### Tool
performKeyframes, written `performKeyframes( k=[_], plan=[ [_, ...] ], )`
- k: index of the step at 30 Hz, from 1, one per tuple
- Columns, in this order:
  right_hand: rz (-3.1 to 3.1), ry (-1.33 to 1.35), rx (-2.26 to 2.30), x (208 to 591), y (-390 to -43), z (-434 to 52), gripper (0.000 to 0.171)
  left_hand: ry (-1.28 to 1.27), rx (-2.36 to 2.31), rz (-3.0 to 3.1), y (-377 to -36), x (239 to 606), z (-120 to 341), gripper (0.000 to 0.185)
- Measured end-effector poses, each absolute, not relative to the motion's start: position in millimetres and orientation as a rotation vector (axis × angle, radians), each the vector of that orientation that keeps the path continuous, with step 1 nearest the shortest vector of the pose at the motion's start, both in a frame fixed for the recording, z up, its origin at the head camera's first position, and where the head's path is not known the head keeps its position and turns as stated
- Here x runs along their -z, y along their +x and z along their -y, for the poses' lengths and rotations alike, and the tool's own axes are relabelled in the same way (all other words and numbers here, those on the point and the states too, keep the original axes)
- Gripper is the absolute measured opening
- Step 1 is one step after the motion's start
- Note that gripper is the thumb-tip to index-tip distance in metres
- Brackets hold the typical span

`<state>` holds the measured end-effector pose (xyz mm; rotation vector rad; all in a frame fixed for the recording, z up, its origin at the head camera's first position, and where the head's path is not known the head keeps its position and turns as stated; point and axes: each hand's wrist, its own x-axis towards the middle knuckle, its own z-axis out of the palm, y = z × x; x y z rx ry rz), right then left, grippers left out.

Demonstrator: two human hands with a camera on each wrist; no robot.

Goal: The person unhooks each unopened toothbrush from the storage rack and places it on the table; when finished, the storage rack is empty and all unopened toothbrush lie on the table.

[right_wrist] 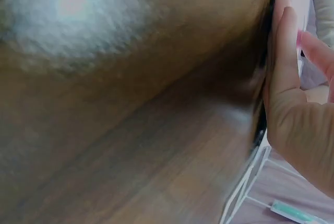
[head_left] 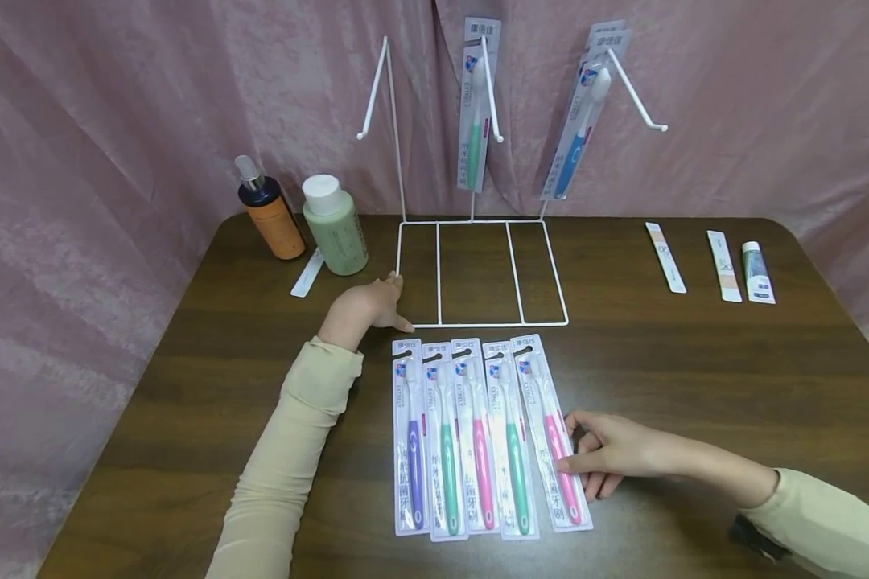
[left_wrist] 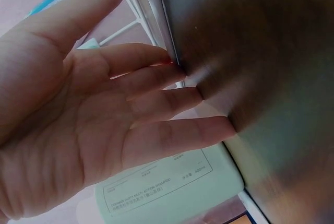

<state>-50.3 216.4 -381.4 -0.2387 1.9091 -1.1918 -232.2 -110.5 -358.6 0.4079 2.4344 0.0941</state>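
At the right end of the row of toothbrush packs (head_left: 480,438), the outermost pink pack (head_left: 553,434) lies just left of the right hand (head_left: 619,449), its long axis running front to back, hole end leaning left toward the white rack (head_left: 478,325). That hand is nearer — thumb on the pack, fingers curled at its edge, apparently pinching. The left hand (head_left: 365,307), well apart, touches the rack's near-left corner — fingers outstretched.

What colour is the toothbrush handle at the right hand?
The slim plastic toothbrush handle is pink, clearest in the head view.
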Motion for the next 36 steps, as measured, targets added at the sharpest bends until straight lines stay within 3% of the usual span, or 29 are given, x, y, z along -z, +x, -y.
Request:
performKeyframes(
  k=[13,20,30,36],
  plan=[
    [-1.998,-0.249,1.113,381,-51,-210,0.039,0.392,-0.084,-2.427,-231,358,108,0.093],
    [-2.250,-0.429,0.988,373,-62,-212,0.038,0.363,-0.118,-2.419,-232,360,109,0.094],
    [-2.518,-0.652,1.068,356,-97,-207,0.014,0.358,-0.117,-2.419,-232,359,108,0.094],
    [-2.584,-0.574,1.073,339,-132,-199,0.018,0.379,-0.106,-2.422,-233,360,110,0.094]
  ],
)
